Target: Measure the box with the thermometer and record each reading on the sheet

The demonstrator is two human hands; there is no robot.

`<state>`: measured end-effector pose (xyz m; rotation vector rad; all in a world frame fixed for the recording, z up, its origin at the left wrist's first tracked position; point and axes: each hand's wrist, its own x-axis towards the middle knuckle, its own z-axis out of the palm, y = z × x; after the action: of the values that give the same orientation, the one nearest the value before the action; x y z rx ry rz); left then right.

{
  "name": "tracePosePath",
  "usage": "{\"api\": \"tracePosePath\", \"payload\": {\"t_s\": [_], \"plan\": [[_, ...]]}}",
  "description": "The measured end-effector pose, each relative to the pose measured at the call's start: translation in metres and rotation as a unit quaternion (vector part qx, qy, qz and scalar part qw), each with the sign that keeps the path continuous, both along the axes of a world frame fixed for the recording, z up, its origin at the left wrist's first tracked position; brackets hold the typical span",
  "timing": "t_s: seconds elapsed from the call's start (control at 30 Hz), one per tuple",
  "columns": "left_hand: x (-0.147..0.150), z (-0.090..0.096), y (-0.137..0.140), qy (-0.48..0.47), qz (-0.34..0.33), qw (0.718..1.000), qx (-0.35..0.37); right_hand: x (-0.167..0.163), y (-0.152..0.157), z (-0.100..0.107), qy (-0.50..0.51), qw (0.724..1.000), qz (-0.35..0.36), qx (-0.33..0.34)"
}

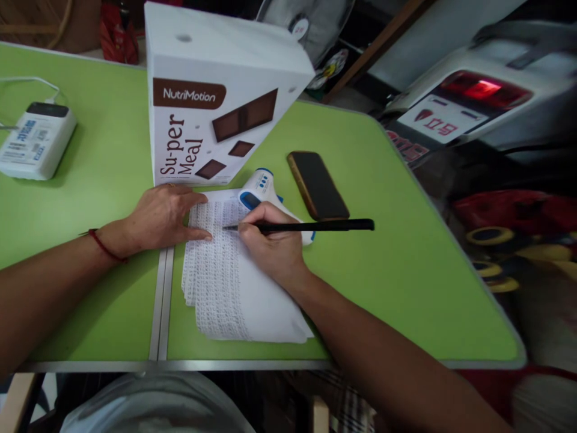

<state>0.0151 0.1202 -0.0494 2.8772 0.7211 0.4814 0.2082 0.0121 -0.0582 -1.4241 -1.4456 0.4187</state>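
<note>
My right hand [274,243] is closed around a black pen [333,225], its tip on a sheet of paper [270,307]. Small handwriting in columns fills the left part of that sheet, and more sheets show beneath its left edge. My left hand [164,219] lies with thumb and fingers apart, their tips on the left edge of the papers. Just beyond my right hand rests a white and blue handheld infrared thermometer [261,186], partly hidden by that hand. A dark phone [319,185] in a brown case lies to its right.
A large white box [189,132] marked NutriMotion stands upright behind the papers. On the left sits a white device [38,141] with a cable. The green folding table [406,288] has a metal seam near my left hand. A scooter's tail [473,102] is beyond the right edge.
</note>
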Motion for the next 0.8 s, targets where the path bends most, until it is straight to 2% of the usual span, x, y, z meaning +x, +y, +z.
{"api": "tracePosePath", "payload": {"t_s": [0.07, 0.17, 0.27, 0.33, 0.4, 0.47, 0.53, 0.6, 0.67, 0.73, 0.8], "plan": [[-0.001, -0.002, 0.001, -0.007, -0.003, 1.000, -0.001, 0.003, -0.001, 0.002, -0.031, 0.999, 0.004, 0.039], [-0.002, -0.006, 0.003, -0.022, -0.014, 1.000, -0.002, 0.012, -0.003, 0.007, -0.134, 0.984, 0.058, 0.105], [-0.003, -0.007, 0.003, -0.074, -0.036, 0.997, 0.005, 0.025, -0.003, 0.010, -0.274, 0.946, 0.105, 0.135], [-0.003, -0.004, 0.001, -0.150, -0.036, 0.988, 0.034, 0.031, -0.003, 0.009, -0.366, 0.918, 0.106, 0.113], [-0.003, 0.002, -0.003, -0.242, -0.023, 0.965, 0.097, 0.033, -0.004, 0.007, -0.437, 0.890, 0.102, 0.076], [-0.002, 0.008, -0.005, -0.335, -0.013, 0.927, 0.168, 0.032, -0.004, 0.006, -0.478, 0.871, 0.103, 0.044], [-0.002, 0.010, -0.004, -0.410, 0.007, 0.890, 0.198, 0.031, -0.004, 0.007, -0.498, 0.860, 0.108, 0.032], [-0.004, 0.006, 0.004, -0.457, 0.045, 0.871, 0.176, 0.031, -0.004, 0.013, -0.499, 0.861, 0.093, 0.029], [-0.006, -0.004, 0.019, -0.466, 0.096, 0.872, 0.116, 0.034, -0.004, 0.022, -0.487, 0.873, 0.028, 0.004], [-0.009, -0.019, 0.038, -0.455, 0.124, 0.880, 0.049, 0.038, -0.002, 0.032, -0.468, 0.878, -0.066, -0.071], [-0.010, -0.035, 0.056, -0.446, 0.118, 0.887, -0.018, 0.043, 0.000, 0.040, -0.445, 0.869, -0.125, -0.177]]}}
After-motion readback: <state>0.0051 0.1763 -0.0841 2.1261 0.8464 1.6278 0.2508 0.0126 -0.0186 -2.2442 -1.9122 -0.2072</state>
